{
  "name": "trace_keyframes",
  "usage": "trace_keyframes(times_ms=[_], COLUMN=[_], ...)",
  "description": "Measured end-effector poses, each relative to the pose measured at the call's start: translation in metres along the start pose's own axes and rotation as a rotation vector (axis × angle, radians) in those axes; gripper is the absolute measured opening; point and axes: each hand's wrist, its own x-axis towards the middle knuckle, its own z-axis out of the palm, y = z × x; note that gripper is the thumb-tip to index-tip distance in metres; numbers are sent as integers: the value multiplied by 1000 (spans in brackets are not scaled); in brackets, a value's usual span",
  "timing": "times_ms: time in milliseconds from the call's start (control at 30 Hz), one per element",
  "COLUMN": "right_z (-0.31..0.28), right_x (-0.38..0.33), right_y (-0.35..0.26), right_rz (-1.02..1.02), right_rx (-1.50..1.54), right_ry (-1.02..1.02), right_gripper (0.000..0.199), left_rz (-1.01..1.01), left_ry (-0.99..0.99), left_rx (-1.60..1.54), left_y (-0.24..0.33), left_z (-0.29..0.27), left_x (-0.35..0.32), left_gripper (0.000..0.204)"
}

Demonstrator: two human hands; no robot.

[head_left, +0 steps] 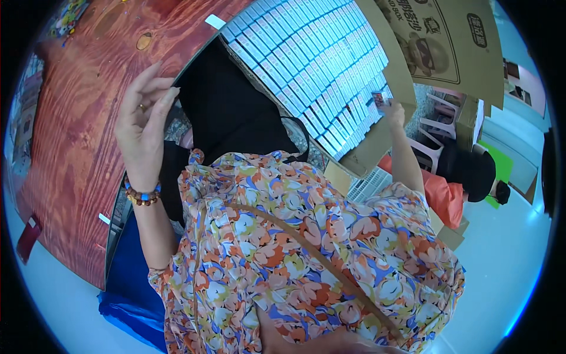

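A carton to my right stands open, filled with rows of small white-and-blue boxes (pixel 306 65). At its far right end my right hand (pixel 395 113) is closed on a small printed box (pixel 379 99), just over the edge of the rows. My left hand (pixel 142 115) hovers by the edge of the red wood-grain table (pixel 88 147). Its fingers are loosely bent and apart, with nothing seen in them. A beaded bracelet (pixel 142 196) circles that wrist.
A printed cardboard flap (pixel 448 41) rises at the carton's far side. Pink plastic stools (pixel 439 115) and a person in an orange top (pixel 436 192) are to the right. Blue fabric (pixel 135 283) hangs below the table edge. A dark red phone-like object (pixel 28 239) lies at the table's left edge.
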Motion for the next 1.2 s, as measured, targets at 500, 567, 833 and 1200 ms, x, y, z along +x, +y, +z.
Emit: trace_keyframes(times_ms=[500,567,833,1200], right_z=[54,45,43,76], right_x=[14,5,-15,15], right_y=[-28,-37,-43,-20], right_rz=[-84,-29,-129,-202], right_rx=[683,772,764,925], right_ry=[-502,-509,-525,-677], right_gripper=[98,100,100,98], left_rz=[-117,-120,-129,-35], left_ry=[26,24,17,77], left_rx=[100,83,124,270], left_y=[-2,-2,-4,-1], left_z=[-5,-3,0,-2], left_x=[-11,-11,-13,-11], left_gripper=[37,37,36,31])
